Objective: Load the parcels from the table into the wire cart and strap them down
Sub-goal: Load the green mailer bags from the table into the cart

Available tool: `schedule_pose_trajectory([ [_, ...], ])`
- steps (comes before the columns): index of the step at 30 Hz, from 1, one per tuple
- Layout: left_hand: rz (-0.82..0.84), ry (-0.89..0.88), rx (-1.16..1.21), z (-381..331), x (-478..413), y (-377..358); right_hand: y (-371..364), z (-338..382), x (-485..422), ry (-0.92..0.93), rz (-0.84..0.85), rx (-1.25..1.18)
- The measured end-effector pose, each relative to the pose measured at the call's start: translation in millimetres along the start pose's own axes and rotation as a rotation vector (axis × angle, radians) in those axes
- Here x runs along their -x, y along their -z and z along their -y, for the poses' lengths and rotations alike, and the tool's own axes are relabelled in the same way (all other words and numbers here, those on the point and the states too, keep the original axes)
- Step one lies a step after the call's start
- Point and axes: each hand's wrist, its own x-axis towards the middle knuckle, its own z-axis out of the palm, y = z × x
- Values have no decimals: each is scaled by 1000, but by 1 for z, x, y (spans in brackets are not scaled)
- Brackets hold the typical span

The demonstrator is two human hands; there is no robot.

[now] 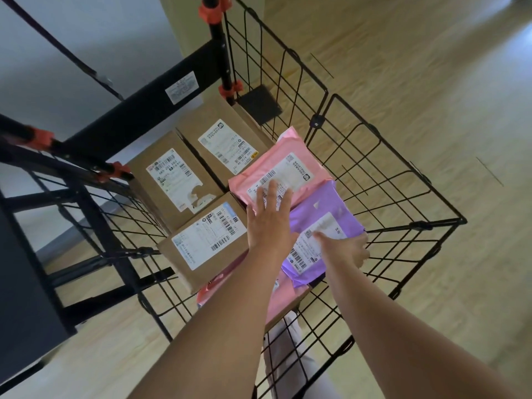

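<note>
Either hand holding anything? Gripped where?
Right hand grips the purple mailer by its right edge, thumb on top. Left hand lies flat on pink mailer.

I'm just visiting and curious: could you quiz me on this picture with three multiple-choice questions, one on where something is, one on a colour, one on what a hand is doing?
1. Where do the cardboard boxes lie?
A) on a table
B) inside the wire cart
C) on the bare floor

2. What colour is the mailer that the right hand touches?
A) green
B) purple
C) yellow

3. How is the left hand?
A) clenched in a fist
B) gripping the cart's rim
C) flat, fingers spread, on the pink mailer

Answers:
1 B, the black wire walls stand all round the boxes.
2 B, its thumb lies on the label of the purple mailer.
3 C, the straight fingers rest across the pink mailer's label.
</note>
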Motion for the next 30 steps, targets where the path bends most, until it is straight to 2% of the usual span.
schedule_pose_trajectory([
  [5, -62, 3, 40, -7, 7, -1, 9, 2, 11, 384, -133, 235],
  [7, -74, 3, 61, -9, 8, -2, 8, 4, 14, 510, -136, 320],
  [14, -117, 16, 73, -11, 11, -5, 2, 6, 23, 627, -6, 377],
  [20, -87, 46, 62, -6, 20, 3, 9, 11, 33, 700, 51, 471],
  [27, -69, 106, 151, 10, 55, 21, 17, 29, 59, 1046, 100, 992],
  [30, -89, 163, 173, 22, 78, 26, 17, 38, 81, 1153, 144, 1098],
])
